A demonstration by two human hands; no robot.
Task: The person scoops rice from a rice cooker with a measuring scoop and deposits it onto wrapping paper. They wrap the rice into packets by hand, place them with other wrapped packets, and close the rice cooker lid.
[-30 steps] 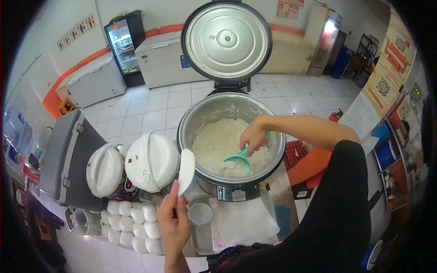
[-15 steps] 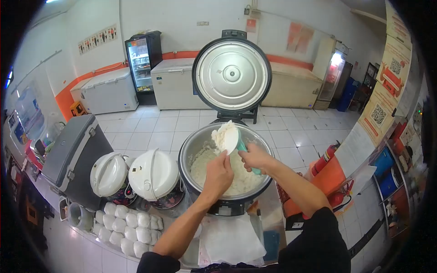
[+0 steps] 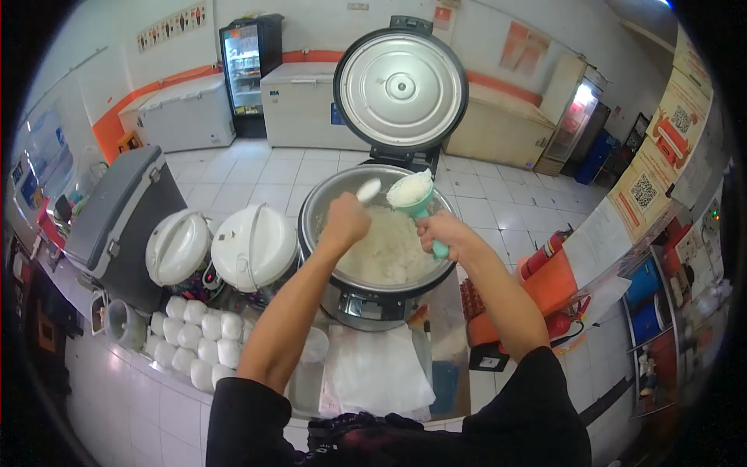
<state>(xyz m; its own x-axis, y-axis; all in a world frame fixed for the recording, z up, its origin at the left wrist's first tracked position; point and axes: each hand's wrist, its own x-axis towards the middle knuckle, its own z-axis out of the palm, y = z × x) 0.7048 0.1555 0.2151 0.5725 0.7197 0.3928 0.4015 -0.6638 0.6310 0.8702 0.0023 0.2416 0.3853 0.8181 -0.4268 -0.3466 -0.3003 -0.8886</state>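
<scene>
A large rice cooker (image 3: pixel 310 257) stands in front of me with its lid (image 3: pixel 401 87) raised and cooked white rice (image 3: pixel 385 245) inside. My right hand (image 3: pixel 449 236) is closed round the handle of a mint-green scoop (image 3: pixel 411 193), which is heaped with rice above the right part of the pot. To its left, my left hand (image 3: pixel 347 220) is closed on a white rice paddle (image 3: pixel 369 190). The paddle's oval end shows near the pot's back wall, apart from the scoop; its handle is hidden in my fist.
Several white wrapped bundles (image 3: pixel 189 336) lie in rows at the left. Behind them stand two white-lidded containers (image 3: pixel 254 241) and a grey cool box (image 3: pixel 124 226). White paper sheets (image 3: pixel 379 370) lie before the cooker. A fire extinguisher (image 3: pixel 542 255) is at the right.
The paddle has come away from the scoop, and my left hand has moved left and up. The scoop has turned upright, its heap of rice now facing up. The view has tilted down.
</scene>
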